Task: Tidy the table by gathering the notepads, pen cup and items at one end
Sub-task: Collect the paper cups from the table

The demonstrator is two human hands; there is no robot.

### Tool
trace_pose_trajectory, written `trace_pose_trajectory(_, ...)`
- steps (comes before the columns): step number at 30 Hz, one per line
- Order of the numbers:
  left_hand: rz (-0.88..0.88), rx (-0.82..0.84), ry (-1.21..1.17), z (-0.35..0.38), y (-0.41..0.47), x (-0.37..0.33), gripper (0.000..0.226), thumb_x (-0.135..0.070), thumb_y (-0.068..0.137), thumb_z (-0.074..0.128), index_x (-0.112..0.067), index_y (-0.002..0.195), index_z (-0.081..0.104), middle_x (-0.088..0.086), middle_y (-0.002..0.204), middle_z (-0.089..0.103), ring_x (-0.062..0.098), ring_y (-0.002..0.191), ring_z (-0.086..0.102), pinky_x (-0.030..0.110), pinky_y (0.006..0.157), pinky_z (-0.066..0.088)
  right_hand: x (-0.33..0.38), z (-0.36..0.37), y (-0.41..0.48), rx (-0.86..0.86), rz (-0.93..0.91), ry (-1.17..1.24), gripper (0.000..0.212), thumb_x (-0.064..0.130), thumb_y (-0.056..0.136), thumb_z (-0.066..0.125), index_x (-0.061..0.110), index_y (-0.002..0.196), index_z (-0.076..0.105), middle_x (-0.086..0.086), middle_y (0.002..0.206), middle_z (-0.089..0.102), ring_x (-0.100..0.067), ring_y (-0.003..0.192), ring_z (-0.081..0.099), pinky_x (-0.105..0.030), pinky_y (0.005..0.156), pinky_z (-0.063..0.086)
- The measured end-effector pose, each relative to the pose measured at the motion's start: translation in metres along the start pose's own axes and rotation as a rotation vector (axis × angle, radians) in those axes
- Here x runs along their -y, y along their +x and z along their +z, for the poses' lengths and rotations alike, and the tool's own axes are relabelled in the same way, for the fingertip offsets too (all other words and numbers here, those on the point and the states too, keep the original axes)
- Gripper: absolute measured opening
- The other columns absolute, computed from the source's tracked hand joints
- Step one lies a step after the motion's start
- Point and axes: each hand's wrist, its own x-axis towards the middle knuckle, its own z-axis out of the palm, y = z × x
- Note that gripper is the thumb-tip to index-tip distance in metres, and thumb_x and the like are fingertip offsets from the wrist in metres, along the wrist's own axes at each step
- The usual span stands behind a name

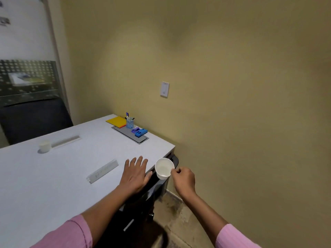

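A yellow notepad (116, 121) lies at the far corner of the white table (53, 176). Beside it stands a clear blue pen cup (130, 123) with several pens. Blue and purple small items (139, 131) sit on a grey panel (130, 135) close by. My right hand (183, 179) pinches the rim of a white paper cup (163, 168), held in the air just off the table's right edge. My left hand (135, 173) rests flat on the table near that edge, fingers spread, holding nothing.
A white ruler-like bar (103, 171) lies left of my left hand. Another white cup (44, 145) and a long white strip (65, 140) sit further left. A dark chair (34, 119) stands behind the table; a dark chair (143, 203) is below its right edge. The wall is close on the right.
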Motion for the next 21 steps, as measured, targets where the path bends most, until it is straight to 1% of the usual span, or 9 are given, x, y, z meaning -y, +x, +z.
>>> trace_pose_trajectory(4, -0.106, 0.0, 0.015, 0.003, 0.013, -0.002, 0.064, -0.058, 0.094, 0.023, -0.022, 0.147, 0.025, 0.008, 0.158, 0.023, 0.032, 0.143, 0.022, 0.051, 0.117, 0.011, 0.001, 0.01, 0.047, 0.102, -0.04, 0.074, 0.038, 0.021, 0.079, 0.057, 0.017, 0.05, 0.032, 0.003, 0.048, 0.033, -0.017, 0.049, 0.029, -0.032, 0.051, 0.023)
trace_pose_trajectory(8, -0.243, -0.014, 0.012, 0.005, 0.034, 0.017, 0.062, -0.056, 0.096, 0.023, -0.021, 0.147, 0.024, 0.008, 0.158, 0.023, 0.03, 0.142, 0.023, 0.05, 0.116, 0.012, 0.01, 0.035, 0.093, 0.208, -0.098, 0.103, 0.042, 0.018, 0.08, 0.056, 0.019, 0.048, 0.029, 0.007, 0.043, 0.028, -0.013, 0.044, 0.024, -0.026, 0.044, 0.02)
trace_pose_trajectory(10, -0.301, -0.009, 0.023, 0.01, 0.045, 0.03, 0.061, -0.055, 0.096, 0.023, -0.021, 0.146, 0.024, 0.008, 0.158, 0.022, 0.03, 0.142, 0.023, 0.049, 0.116, 0.012, 0.016, 0.051, 0.115, 0.263, -0.117, 0.062, 0.037, 0.021, 0.082, 0.055, 0.016, 0.052, 0.033, 0.006, 0.046, 0.031, -0.013, 0.043, 0.024, -0.025, 0.042, 0.018)
trace_pose_trajectory(12, -0.341, -0.012, 0.053, 0.015, 0.057, 0.045, 0.06, -0.055, 0.096, 0.022, -0.021, 0.146, 0.024, 0.007, 0.158, 0.022, 0.029, 0.142, 0.023, 0.048, 0.116, 0.013, 0.022, 0.071, 0.136, 0.306, -0.136, 0.054, 0.03, 0.023, 0.082, 0.053, 0.015, 0.058, 0.039, 0.002, 0.051, 0.036, -0.016, 0.046, 0.027, -0.025, 0.045, 0.019)
trace_pose_trajectory(15, -0.411, 0.013, 0.082, 0.025, 0.074, 0.066, 0.06, -0.055, 0.096, 0.023, -0.021, 0.145, 0.024, 0.006, 0.157, 0.023, 0.029, 0.141, 0.025, 0.047, 0.115, 0.016, 0.029, 0.103, 0.165, 0.4, -0.14, 0.095, 0.028, 0.022, 0.082, 0.054, 0.013, 0.06, 0.042, -0.002, 0.056, 0.041, -0.019, 0.052, 0.033, -0.028, 0.052, 0.026)
trace_pose_trajectory(18, -0.437, 0.043, 0.08, 0.034, 0.092, 0.083, 0.061, -0.054, 0.097, 0.024, -0.019, 0.147, 0.023, 0.007, 0.158, 0.02, 0.03, 0.142, 0.022, 0.049, 0.115, 0.013, 0.035, 0.133, 0.194, 0.452, -0.185, 0.054, 0.028, 0.024, 0.084, 0.055, 0.012, 0.06, 0.047, -0.003, 0.057, 0.047, -0.019, 0.054, 0.04, -0.029, 0.053, 0.03)
trace_pose_trajectory(21, -0.488, 0.05, 0.105, 0.038, 0.112, 0.097, 0.061, -0.052, 0.097, 0.025, -0.018, 0.148, 0.022, 0.007, 0.159, 0.018, 0.03, 0.143, 0.02, 0.049, 0.116, 0.012, 0.042, 0.161, 0.223, 0.491, -0.182, 0.059, 0.028, 0.023, 0.086, 0.056, 0.011, 0.061, 0.048, -0.003, 0.058, 0.048, -0.019, 0.053, 0.041, -0.028, 0.052, 0.03)
